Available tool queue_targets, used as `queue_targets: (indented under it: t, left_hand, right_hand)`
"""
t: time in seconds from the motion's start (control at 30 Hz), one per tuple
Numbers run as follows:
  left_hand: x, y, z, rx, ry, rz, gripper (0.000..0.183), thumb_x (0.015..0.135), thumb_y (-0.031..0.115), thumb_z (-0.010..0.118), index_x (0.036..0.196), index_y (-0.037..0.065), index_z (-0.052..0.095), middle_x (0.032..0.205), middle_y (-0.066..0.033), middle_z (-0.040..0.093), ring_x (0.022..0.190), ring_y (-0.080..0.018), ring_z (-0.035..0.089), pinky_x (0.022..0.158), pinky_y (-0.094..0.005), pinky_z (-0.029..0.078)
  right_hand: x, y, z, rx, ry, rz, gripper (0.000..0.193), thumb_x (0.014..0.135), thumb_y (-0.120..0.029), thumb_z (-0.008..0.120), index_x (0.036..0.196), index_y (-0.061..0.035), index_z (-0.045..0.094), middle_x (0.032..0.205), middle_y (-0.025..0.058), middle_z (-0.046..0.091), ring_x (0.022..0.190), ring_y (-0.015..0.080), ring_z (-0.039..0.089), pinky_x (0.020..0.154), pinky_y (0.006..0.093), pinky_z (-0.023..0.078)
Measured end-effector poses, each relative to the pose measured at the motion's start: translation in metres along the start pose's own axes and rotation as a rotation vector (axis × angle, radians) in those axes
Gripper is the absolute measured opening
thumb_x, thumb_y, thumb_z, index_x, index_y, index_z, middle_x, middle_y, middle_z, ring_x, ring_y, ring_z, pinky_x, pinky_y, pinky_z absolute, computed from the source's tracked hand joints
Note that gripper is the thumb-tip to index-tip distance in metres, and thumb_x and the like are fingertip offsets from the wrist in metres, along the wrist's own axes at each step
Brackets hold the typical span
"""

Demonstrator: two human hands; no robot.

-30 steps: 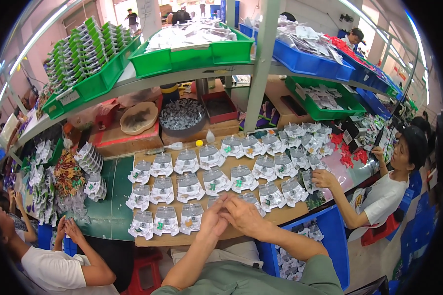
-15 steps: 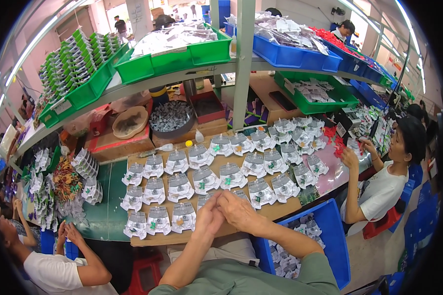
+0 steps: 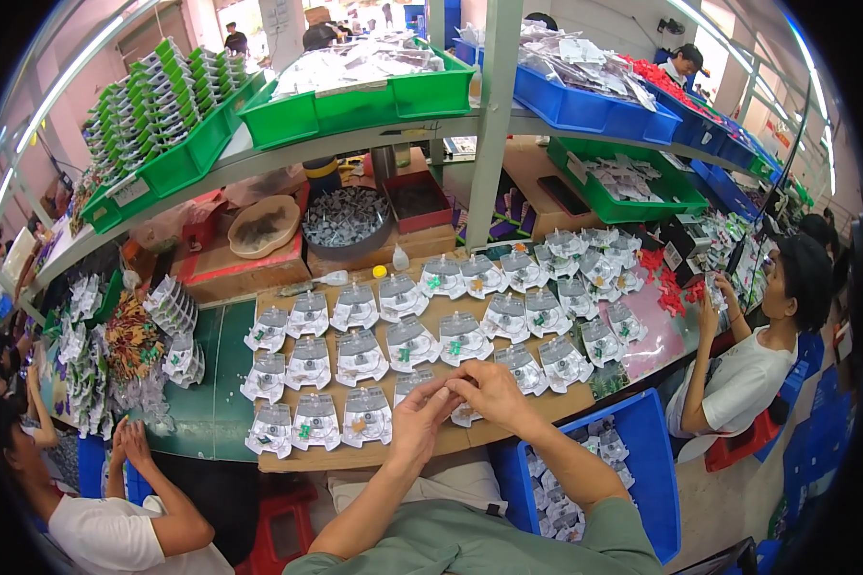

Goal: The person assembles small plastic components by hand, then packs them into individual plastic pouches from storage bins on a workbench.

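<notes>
Over the near edge of a brown cardboard sheet point(image 3: 436, 457), my left hand point(image 3: 420, 422) and my right hand point(image 3: 497, 395) meet at the fingertips. Both are closed in a pinch; whatever lies between the fingers is too small or hidden to make out. Rows of clear and white plastic housings point(image 3: 306, 361) lie on the cardboard around and beyond my hands. Some bear small green pieces point(image 3: 406, 355), others orange-brown ones point(image 3: 359, 425). My hands partly cover the housings under them.
At my right stands a blue bin point(image 3: 664, 479) of similar parts. Behind the rows are a round tray point(image 3: 353, 252) of small parts, a tan bowl point(image 3: 262, 252) and a yellow-capped bottle point(image 3: 380, 272). A shelf post point(image 3: 491, 144) rises there. Co-workers point(image 3: 753, 369) sit on both sides.
My hands have shifted slightly right, and the right hand's fingers are more extended. The view has moved a little. The right co-worker now holds up a pale part.
</notes>
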State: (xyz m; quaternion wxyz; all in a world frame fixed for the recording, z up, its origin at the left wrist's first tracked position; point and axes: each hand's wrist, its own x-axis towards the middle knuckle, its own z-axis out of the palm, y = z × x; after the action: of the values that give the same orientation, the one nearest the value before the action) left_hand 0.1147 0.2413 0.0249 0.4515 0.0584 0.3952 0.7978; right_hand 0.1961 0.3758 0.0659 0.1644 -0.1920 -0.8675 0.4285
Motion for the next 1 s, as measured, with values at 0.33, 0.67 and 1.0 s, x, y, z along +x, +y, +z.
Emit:
queue_targets:
  t: [0.33, 0.67, 1.0]
  left_hand:
    - [0.007, -0.002, -0.011, 0.107, 0.049, 0.047, 0.022, 0.091, 0.006, 0.066, 0.108, -0.005, 0.058, 0.098, -0.0116, 0.066, 0.085, -0.0169, 0.066, 0.078, -0.0266, 0.055]
    - [0.007, -0.003, -0.01, 0.175, 0.038, 0.076, 0.02, 0.091, 0.006, 0.065, 0.107, -0.003, 0.058, 0.092, -0.0095, 0.066, 0.078, -0.0144, 0.065, 0.073, -0.0251, 0.054]
    - [0.002, -0.002, -0.014, 0.199, -0.03, -0.027, 0.02, 0.092, 0.007, 0.064, 0.109, -0.001, 0.057, 0.087, -0.0075, 0.065, 0.074, -0.0131, 0.061, 0.068, -0.0253, 0.051]
  right_hand:
    - [-0.003, 0.005, 0.008, 0.285, -0.008, 0.099, 0.023, 0.091, -0.018, 0.065, 0.098, 0.0044, 0.066, 0.077, 0.0086, 0.068, 0.068, 0.0102, 0.065, 0.051, 0.0252, 0.052]
    - [-0.017, -0.002, 0.005, 0.277, -0.055, 0.228, 0.031, 0.093, -0.028, 0.06, 0.089, 0.0009, 0.069, 0.073, 0.0076, 0.07, 0.059, 0.0154, 0.068, 0.053, 0.0284, 0.051]
    - [-0.028, -0.002, 0.007, 0.132, 0.008, 0.114, 0.028, 0.093, -0.026, 0.06, 0.088, 0.0006, 0.068, 0.069, 0.0101, 0.068, 0.06, 0.0175, 0.068, 0.056, 0.0306, 0.052]
